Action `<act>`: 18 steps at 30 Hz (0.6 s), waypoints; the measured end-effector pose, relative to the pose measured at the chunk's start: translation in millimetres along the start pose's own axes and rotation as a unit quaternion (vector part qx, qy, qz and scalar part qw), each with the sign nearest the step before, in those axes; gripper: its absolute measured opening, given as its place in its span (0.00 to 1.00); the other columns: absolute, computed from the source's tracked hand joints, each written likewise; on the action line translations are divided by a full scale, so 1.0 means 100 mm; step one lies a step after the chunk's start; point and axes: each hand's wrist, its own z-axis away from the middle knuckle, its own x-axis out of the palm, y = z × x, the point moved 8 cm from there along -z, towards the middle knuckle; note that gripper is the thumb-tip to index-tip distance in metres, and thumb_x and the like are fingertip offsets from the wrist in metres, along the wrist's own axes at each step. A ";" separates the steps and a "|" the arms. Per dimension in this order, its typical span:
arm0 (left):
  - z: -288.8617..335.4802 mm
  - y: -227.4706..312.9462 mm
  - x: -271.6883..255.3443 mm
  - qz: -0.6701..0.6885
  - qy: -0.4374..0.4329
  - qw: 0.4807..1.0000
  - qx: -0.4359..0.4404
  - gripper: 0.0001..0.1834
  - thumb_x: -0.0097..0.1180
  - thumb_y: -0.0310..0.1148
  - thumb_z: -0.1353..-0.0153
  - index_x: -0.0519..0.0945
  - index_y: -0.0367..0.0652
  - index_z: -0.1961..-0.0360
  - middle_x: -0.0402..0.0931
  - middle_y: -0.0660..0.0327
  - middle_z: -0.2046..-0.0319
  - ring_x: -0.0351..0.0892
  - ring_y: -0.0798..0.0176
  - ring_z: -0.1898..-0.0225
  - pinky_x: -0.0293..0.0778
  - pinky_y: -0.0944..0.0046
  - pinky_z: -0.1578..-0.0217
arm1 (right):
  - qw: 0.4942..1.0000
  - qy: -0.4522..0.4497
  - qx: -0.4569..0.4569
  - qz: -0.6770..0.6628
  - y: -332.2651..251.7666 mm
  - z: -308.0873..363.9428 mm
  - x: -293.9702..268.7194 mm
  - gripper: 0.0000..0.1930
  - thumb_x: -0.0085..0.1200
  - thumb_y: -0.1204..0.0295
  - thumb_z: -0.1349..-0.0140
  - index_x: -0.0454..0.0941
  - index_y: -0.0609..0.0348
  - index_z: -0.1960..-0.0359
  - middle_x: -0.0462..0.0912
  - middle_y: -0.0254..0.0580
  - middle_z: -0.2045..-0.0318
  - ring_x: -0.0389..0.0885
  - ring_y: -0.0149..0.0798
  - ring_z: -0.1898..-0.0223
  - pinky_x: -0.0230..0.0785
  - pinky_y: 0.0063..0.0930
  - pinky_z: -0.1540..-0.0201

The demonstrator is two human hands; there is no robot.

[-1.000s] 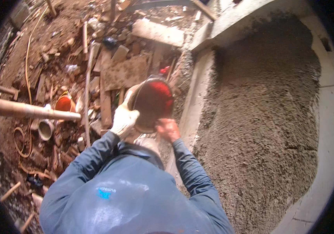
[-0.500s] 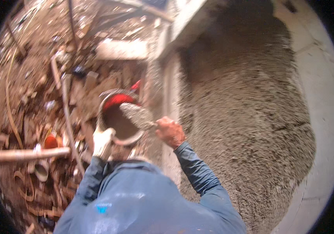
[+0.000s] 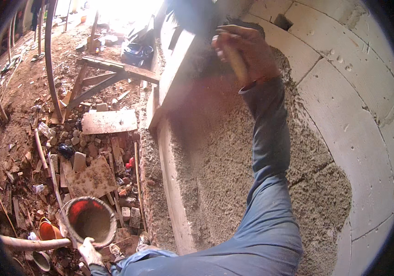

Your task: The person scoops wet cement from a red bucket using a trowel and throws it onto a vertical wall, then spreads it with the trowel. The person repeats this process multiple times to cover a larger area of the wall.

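My left hand (image 3: 89, 252), in a pale work glove, grips the near rim of a round bucket (image 3: 113, 230). The bucket is red inside, caked with grey mortar round its rim, and holds wet mortar (image 3: 91, 224). My bare right hand (image 3: 254, 57) is stretched far up and ahead, closed round the wooden handle (image 3: 235, 64) of a trowel. The trowel's blade (image 3: 192, 16) is dark and blurred at the top, close to the wall; whether mortar is on it I cannot tell. Rough grey mortar (image 3: 234, 152) covers much of the wall beside my arm.
Pale blocks (image 3: 339, 106) show bare at the right. A light straight edge strip (image 3: 171, 184) borders the mortar. Leftward, a wooden trestle (image 3: 100, 69), a board (image 3: 109, 122), poles (image 3: 26, 243) and rubble cover the ground. An orange container (image 3: 49, 230) lies near the bucket.
My right hand has swung from over the bucket up and far ahead to the wall with the trowel. The bucket and left hand now appear lower and further left in view.
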 end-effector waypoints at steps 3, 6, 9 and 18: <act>-0.06 0.01 -0.45 0.021 0.039 0.997 0.058 0.24 0.58 0.23 0.49 0.78 0.33 0.48 0.83 0.59 0.54 0.80 0.59 0.62 0.79 0.58 0.59 | 0.961 0.227 0.157 0.021 0.80 0.29 -1.06 0.22 0.62 0.63 0.25 0.82 0.70 0.39 0.90 0.51 0.49 0.91 0.40 0.53 0.86 0.27 0.50; -0.04 0.16 -0.75 -0.024 0.051 0.998 0.037 0.23 0.58 0.23 0.50 0.76 0.36 0.49 0.82 0.57 0.54 0.81 0.55 0.60 0.81 0.54 0.58 | 0.865 0.455 0.096 0.186 1.09 1.59 -2.67 0.20 0.60 0.60 0.28 0.86 0.63 0.45 0.91 0.47 0.57 0.88 0.38 0.65 0.84 0.30 0.61; -0.05 0.02 -1.38 -0.040 0.102 0.994 -0.026 0.25 0.57 0.22 0.50 0.75 0.35 0.48 0.81 0.55 0.54 0.82 0.54 0.59 0.82 0.52 0.56 | 0.816 0.474 0.225 0.244 0.43 2.02 -1.80 0.15 0.60 0.63 0.28 0.87 0.58 0.47 0.91 0.43 0.59 0.87 0.34 0.66 0.81 0.28 0.63; -0.26 0.21 -1.15 -0.124 0.004 0.992 -0.020 0.26 0.64 0.25 0.41 0.80 0.34 0.40 0.83 0.57 0.56 0.82 0.59 0.60 0.82 0.58 0.58 | 0.965 -0.027 0.261 0.019 0.73 2.85 3.37 0.17 0.59 0.74 0.30 0.86 0.60 0.42 0.90 0.46 0.54 0.88 0.42 0.57 0.82 0.37 0.49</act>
